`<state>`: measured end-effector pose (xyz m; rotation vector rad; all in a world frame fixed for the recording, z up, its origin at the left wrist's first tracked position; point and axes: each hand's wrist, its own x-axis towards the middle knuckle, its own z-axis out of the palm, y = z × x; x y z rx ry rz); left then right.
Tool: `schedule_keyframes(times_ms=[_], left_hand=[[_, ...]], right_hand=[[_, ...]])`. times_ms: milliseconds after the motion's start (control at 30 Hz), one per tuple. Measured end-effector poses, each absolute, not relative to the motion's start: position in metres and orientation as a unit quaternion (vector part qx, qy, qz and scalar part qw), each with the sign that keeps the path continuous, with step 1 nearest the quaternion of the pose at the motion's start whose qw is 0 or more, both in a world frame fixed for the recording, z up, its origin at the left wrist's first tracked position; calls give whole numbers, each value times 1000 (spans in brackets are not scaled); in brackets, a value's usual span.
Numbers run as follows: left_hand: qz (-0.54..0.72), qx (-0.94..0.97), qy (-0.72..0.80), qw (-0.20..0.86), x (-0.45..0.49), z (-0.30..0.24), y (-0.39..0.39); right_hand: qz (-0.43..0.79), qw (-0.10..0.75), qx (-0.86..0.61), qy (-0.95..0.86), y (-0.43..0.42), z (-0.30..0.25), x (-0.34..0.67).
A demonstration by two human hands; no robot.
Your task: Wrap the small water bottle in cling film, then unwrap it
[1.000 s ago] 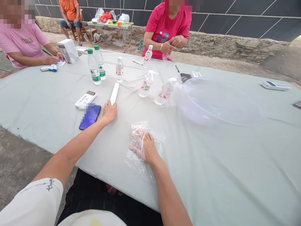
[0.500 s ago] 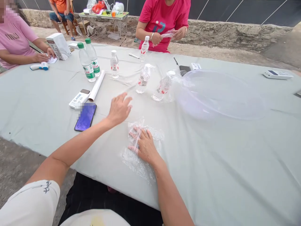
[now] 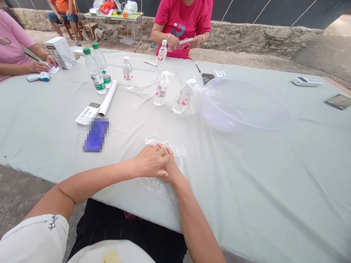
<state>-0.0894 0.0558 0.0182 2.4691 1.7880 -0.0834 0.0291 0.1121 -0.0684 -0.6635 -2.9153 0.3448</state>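
Observation:
My left hand (image 3: 152, 160) lies across the back of my right hand (image 3: 171, 168), holding nothing. Beneath my right hand, a crumpled clear plastic bag (image 3: 160, 186) lies flat on the pale grey-green tablecloth (image 3: 246, 190). My right hand presses on the bag, its fingers mostly hidden by my left hand. Farther left, a white paper roll (image 3: 108, 98) lies on the cloth, out of reach of my fingers, next to a white remote-like device (image 3: 87, 113) and a pixelated phone (image 3: 95, 135).
Several water bottles (image 3: 94, 71) stand ahead, and a large clear plastic sheet (image 3: 241, 104) bulges to the right. A co-worker in a red shirt (image 3: 181, 22) handles clear plastic across the table. Another person in pink (image 3: 11, 47) sits at left beside a white box (image 3: 60, 53).
My left hand has moved from the white roll, lifting away and crossing to the right to rest on my right hand. The view has tilted slightly down the table.

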Motion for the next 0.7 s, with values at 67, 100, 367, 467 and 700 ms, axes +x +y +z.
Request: schedule_keyframes(times_ms=[67,100,367,467,700], left_hand=[[-71,787,608,70,-105,19,49],[-88,773,623,81,-113,18,45],[-117,723,665,143,-152,3,19],[-114,718,673,135,-159,1,16],[-107,710,684,124,-165,-4,19]], right_hand=[[153,54,-229,-960,114,-59,33],[171,48,-233,-956,115,-55,34],[166,28,-238,-956,133,-45,51],[172,20,-256,-951,144,-46,63],[156,-35,-311,-937,174,-40,114]])
